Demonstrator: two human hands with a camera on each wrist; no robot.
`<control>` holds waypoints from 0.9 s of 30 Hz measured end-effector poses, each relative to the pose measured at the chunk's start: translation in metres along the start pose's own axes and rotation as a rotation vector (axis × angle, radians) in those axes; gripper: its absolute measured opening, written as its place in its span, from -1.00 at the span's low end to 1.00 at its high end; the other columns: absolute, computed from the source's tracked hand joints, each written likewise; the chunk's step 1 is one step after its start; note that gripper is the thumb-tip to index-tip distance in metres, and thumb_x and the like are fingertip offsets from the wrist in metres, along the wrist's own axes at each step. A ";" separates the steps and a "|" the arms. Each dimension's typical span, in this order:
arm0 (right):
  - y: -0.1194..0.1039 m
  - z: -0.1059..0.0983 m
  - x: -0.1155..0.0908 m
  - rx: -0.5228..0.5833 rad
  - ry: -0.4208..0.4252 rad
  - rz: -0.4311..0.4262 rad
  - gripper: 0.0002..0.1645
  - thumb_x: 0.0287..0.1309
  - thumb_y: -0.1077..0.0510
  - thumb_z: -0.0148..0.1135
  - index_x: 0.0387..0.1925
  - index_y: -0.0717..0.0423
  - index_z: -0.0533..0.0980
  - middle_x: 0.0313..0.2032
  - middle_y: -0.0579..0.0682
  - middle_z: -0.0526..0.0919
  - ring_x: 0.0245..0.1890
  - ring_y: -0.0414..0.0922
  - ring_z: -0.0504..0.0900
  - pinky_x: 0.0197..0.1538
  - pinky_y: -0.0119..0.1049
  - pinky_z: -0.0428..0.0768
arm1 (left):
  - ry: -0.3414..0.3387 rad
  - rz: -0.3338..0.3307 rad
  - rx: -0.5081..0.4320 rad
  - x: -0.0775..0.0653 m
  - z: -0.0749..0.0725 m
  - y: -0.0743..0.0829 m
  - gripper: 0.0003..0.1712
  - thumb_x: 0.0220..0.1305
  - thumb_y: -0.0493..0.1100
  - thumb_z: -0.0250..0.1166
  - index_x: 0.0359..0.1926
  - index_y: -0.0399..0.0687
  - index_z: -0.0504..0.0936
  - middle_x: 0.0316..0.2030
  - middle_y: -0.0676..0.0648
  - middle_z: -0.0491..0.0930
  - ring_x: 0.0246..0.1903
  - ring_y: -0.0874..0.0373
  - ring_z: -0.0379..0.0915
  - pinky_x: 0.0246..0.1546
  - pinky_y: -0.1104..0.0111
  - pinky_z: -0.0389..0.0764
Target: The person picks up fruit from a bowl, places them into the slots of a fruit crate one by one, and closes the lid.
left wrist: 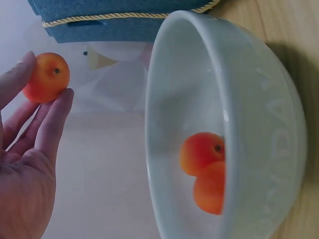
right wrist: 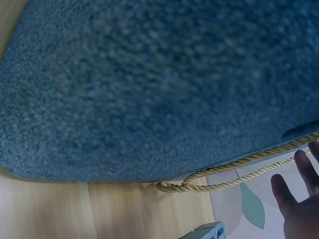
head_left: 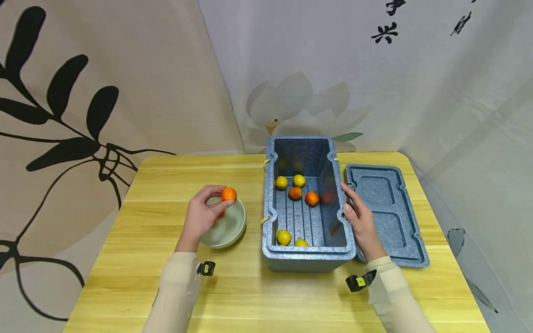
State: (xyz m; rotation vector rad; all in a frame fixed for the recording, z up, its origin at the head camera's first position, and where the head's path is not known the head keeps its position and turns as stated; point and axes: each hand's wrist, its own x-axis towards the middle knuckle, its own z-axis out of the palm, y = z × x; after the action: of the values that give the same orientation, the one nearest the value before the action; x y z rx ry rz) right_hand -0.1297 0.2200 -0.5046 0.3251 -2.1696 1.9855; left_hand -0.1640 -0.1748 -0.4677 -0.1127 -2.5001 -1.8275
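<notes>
My left hand (head_left: 200, 215) pinches a small round orange fruit (head_left: 229, 194) between thumb and fingertips, above the pale green bowl (head_left: 236, 231). In the left wrist view, a dark stem dot shows on that fruit, and two more orange-red fruits (left wrist: 202, 153) lie inside the bowl. To the right stands a deep blue-grey foam box (head_left: 310, 253) without its lid. Several yellow and orange-red fruits (head_left: 312, 199) lie on its ribbed floor. At the box's right rim rests my right hand (head_left: 361, 224), thumb by the edge and fingers extended; its fingers look straight and spread in the right wrist view.
The box's lid (head_left: 381, 217) lies flat on the wooden table (head_left: 137, 277), right of the box. Yellow twisted rope (right wrist: 239, 162) runs along the box's side. A printed curtain (head_left: 166, 83) hangs behind the table.
</notes>
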 end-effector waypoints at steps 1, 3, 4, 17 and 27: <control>0.000 0.000 0.000 0.002 0.001 -0.001 -0.43 0.46 0.30 -0.10 0.45 0.08 0.24 0.42 0.05 0.23 0.34 -0.12 0.28 0.15 -0.46 0.42 | 0.000 -0.004 0.003 0.000 0.001 0.006 -0.54 0.12 -0.31 0.48 0.06 -0.29 0.61 0.00 -0.21 0.55 -0.06 -0.13 0.59 -0.16 0.38 0.67; 0.001 0.000 0.000 0.005 0.002 0.002 -0.42 0.46 0.30 -0.10 0.45 0.08 0.24 0.42 0.04 0.23 0.34 -0.11 0.28 0.16 -0.46 0.42 | 0.002 0.003 0.011 0.000 0.003 0.017 -0.56 0.13 -0.33 0.47 0.05 -0.32 0.60 0.00 -0.23 0.55 -0.09 -0.16 0.61 -0.16 0.37 0.67; 0.001 0.000 0.000 0.004 0.002 0.003 -0.42 0.46 0.30 -0.10 0.46 0.07 0.24 0.42 0.04 0.23 0.35 -0.11 0.27 0.17 -0.46 0.42 | 0.002 0.014 0.019 -0.001 0.004 0.023 -0.56 0.14 -0.34 0.46 0.05 -0.35 0.59 0.00 -0.24 0.55 -0.10 -0.17 0.61 -0.15 0.36 0.67; -0.001 -0.001 -0.001 0.001 0.003 0.013 -0.43 0.47 0.29 -0.11 0.46 0.07 0.24 0.43 0.03 0.23 0.34 -0.10 0.29 0.14 -0.46 0.43 | 0.029 0.105 -0.045 0.018 0.010 0.014 -0.55 0.11 -0.27 0.50 0.03 -0.25 0.60 0.01 -0.14 0.57 0.00 0.01 0.55 -0.10 0.38 0.65; -0.002 0.000 0.000 -0.001 0.000 0.020 -0.43 0.48 0.27 -0.11 0.46 0.06 0.24 0.42 0.03 0.24 0.32 -0.11 0.31 0.13 -0.45 0.44 | 0.036 0.168 -0.076 0.029 0.015 0.033 -0.54 0.10 -0.25 0.51 0.03 -0.24 0.61 0.01 -0.11 0.57 0.01 0.01 0.55 -0.08 0.35 0.65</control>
State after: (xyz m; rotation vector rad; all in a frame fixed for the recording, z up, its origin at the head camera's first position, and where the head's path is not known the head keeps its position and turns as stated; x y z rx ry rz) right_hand -0.1286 0.2195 -0.5027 0.3046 -2.1817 1.9952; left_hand -0.1903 -0.1493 -0.4388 -0.2812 -2.3199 -1.8391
